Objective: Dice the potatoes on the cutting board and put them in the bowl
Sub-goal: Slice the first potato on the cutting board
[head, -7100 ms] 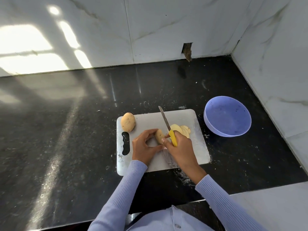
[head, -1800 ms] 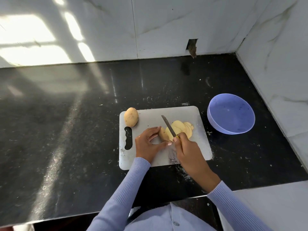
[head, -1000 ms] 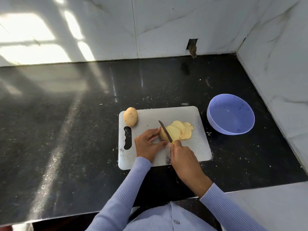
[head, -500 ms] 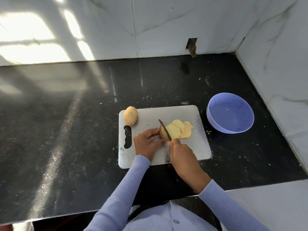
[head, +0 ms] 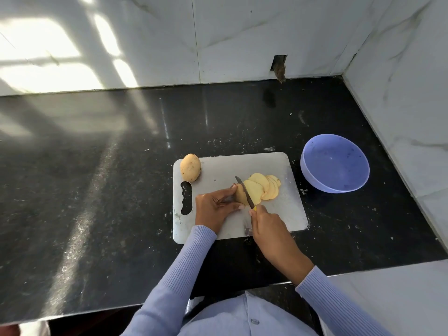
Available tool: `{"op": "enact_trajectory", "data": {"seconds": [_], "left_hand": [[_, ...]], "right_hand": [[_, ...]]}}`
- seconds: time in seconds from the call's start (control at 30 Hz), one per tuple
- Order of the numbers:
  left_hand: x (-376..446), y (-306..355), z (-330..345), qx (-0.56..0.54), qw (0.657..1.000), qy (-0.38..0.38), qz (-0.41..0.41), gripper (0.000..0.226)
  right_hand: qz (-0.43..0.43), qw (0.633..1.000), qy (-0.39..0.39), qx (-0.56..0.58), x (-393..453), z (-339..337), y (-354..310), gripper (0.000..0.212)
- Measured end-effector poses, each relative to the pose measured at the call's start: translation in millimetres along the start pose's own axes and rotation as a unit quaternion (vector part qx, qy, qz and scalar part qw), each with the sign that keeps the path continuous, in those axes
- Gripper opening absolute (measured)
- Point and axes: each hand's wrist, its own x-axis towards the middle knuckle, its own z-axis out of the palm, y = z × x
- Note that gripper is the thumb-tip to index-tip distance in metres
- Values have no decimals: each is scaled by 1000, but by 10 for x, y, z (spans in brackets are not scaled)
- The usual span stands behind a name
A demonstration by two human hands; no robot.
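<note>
A grey cutting board (head: 218, 170) lies on the black counter. My left hand (head: 213, 207) pinches the small end piece of a potato (head: 240, 196) upright on the board. My right hand (head: 268, 223) grips a yellow-handled knife (head: 244, 191) whose blade rests against that end piece. Several pale yellow slices (head: 264, 187) lie fanned just right of the blade. A whole unpeeled potato (head: 190, 167) sits at the board's far left corner. The empty lilac bowl (head: 334, 163) stands to the right of the board.
The black stone counter (head: 97, 190) stretches wide to the left, sunlit in streaks. White marble walls close the back and the right side, meeting in a corner behind the bowl. The counter's front edge runs just below my forearms.
The knife has cut further slices off the potato. The held piece has shrunk and the fan of slices has grown. The bowl and the whole potato have stayed put.
</note>
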Motion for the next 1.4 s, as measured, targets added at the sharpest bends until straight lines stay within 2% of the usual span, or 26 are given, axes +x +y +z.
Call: {"op": "enact_trajectory", "data": {"seconds": [0.17,0.47,0.77,0.93,1.17,1.4], "left_hand": [[9,-41,14,30,999,12,15,37],[-46,-34,15,22,1000,19,9,32],[-71,18,32,-29,998,11,-62,26],[-65,134,36,-93,986,21,-133,18],[67,354,6,-82,972,20,-221,29],[2,388,84,-68,970,71,-221,31]], "right_hand": [[6,1000,4,9,154,-12,-58,35],[4,999,-15,38,141,1,-74,34],[3,999,-17,30,54,37,-39,33],[18,999,-30,41,182,102,-122,29],[42,998,-48,27,198,72,-164,23],[62,995,-54,63,150,85,-166,29]]}}
